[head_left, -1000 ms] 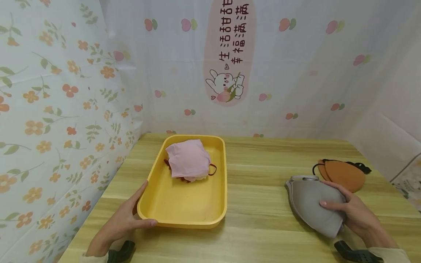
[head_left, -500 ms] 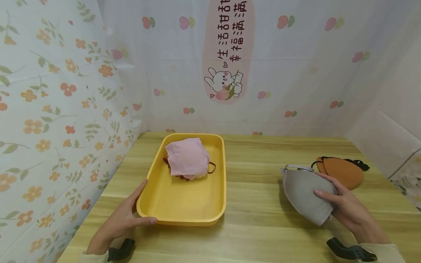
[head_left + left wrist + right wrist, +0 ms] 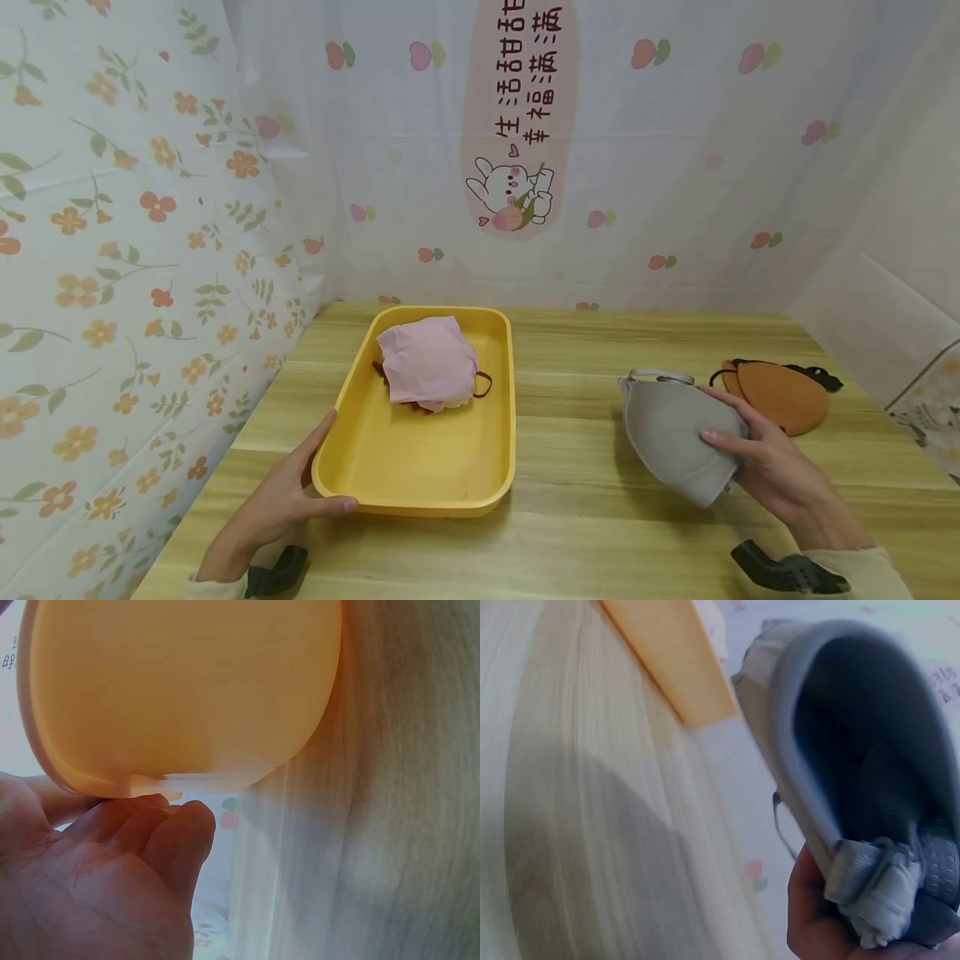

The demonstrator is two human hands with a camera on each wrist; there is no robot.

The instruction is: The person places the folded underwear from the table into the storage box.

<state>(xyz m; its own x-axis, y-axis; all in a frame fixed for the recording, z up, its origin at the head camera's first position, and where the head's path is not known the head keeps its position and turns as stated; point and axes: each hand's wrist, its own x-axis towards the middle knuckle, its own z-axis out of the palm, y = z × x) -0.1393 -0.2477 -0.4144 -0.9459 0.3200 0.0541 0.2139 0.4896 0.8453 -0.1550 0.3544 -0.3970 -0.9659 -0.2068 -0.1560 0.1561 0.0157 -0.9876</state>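
My right hand [image 3: 780,471] grips a folded grey bra [image 3: 675,437], thumb across the outside of the cup. In the right wrist view the bra [image 3: 780,750] shows its hollow inner side, with straps bunched by the fingers; it is lifted above the table. My left hand [image 3: 273,500] holds the near left corner of a yellow tray [image 3: 420,505], thumb at the front rim and fingers along the left side. The left wrist view shows its bent fingers [image 3: 176,840] against the tray's outer wall. A pink cloth item [image 3: 429,360] lies inside the tray, over something with dark red straps.
Beyond my right hand, an orange-brown cupped item [image 3: 783,396] with black straps lies on the wood-grain table [image 3: 570,533]. Patterned cloth curtains [image 3: 405,183] stand behind the table and at its sides.
My right hand has carried the grey bra leftward and a little up, away from the orange-brown item. The left hand and the tray have stayed in place.
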